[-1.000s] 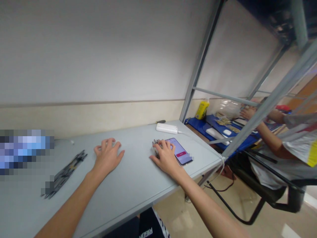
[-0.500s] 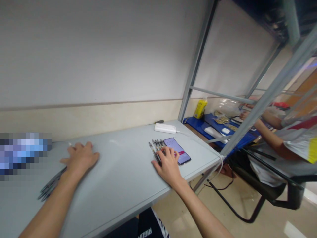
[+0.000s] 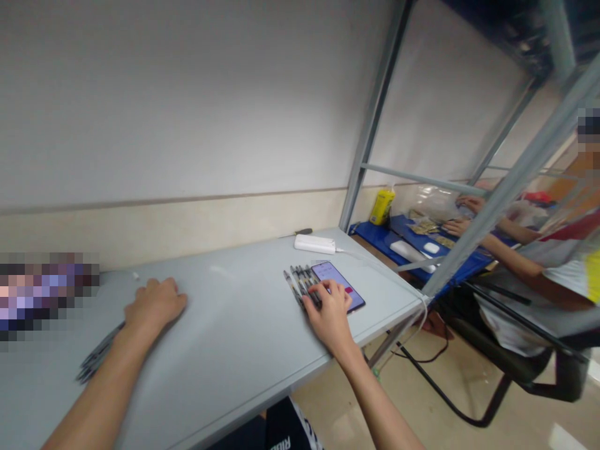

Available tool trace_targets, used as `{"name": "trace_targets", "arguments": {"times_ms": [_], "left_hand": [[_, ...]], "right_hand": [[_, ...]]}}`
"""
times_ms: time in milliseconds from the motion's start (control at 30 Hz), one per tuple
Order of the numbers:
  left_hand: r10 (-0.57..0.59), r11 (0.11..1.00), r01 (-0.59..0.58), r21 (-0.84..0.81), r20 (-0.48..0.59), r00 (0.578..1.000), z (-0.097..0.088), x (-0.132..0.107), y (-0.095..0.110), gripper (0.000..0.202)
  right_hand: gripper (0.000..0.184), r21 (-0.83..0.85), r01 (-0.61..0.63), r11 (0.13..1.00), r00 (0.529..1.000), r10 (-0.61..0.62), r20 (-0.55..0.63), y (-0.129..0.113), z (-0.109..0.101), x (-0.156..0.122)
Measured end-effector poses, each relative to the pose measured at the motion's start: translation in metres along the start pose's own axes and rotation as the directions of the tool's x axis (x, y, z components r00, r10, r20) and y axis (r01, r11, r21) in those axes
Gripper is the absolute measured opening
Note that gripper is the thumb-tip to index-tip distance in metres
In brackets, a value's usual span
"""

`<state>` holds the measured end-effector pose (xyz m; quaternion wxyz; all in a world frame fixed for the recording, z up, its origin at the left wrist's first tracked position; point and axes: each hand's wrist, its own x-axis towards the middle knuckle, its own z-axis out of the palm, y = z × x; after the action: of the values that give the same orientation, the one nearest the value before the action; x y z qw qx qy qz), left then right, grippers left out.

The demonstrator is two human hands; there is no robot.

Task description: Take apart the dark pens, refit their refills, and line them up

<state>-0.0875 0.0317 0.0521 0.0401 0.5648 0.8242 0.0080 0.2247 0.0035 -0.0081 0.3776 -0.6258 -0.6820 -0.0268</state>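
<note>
My right hand [image 3: 330, 315] is at a row of clear-barrelled pens [image 3: 295, 284] with dark parts. Its thumb and fingers close on the near end of a pen, which is partly hidden by them. The hand also covers part of a smartphone [image 3: 335, 275] with a lit screen, lying to the right of the pens. My left hand [image 3: 152, 306] rests palm down on the grey table [image 3: 225, 350], fingers loosely bent, their tips hidden. A bundle of thin grey pen-like sticks [image 3: 98, 356] lies partly behind my left forearm. Beyond that hand is a small white piece [image 3: 135, 275].
A white power-bank-like block [image 3: 315, 244] with a cable and a dark-handled screwdriver [image 3: 304, 231] lie near the wall. A metal frame post [image 3: 375, 131] stands at the table's right end. Past it, another person's hands [image 3: 459, 225] work over a blue table [image 3: 365, 230] with a yellow bottle [image 3: 382, 206].
My left hand's fingers have drawn in from a wider spread. My right hand has shifted slightly right and its fingers have closed at the pens' near ends. The other person's hands have moved apart.
</note>
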Motion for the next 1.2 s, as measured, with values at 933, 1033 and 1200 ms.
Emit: {"name": "trace_targets", "arguments": {"times_ms": [933, 1033, 1200], "left_hand": [[0.649, 0.574, -0.625, -0.529, -0.172, 0.741, 0.036, -0.033, 0.071, 0.015], [0.747, 0.392, -0.685, -0.614, -0.222, 0.626, 0.035, -0.051, 0.085, 0.017], [0.870, 0.386, -0.781, -0.491, -0.086, 0.485, 0.022, -0.044, 0.063, 0.040]], "right_hand": [[0.009, 0.062, 0.171, 0.983, 0.980, -0.163, -0.114, -0.008, -0.004, 0.000], [0.009, 0.064, 0.249, 0.966, 0.967, -0.244, -0.078, -0.010, -0.005, -0.001], [0.012, 0.063, 0.328, 0.943, 0.944, -0.330, 0.018, -0.010, -0.007, -0.003]]}}
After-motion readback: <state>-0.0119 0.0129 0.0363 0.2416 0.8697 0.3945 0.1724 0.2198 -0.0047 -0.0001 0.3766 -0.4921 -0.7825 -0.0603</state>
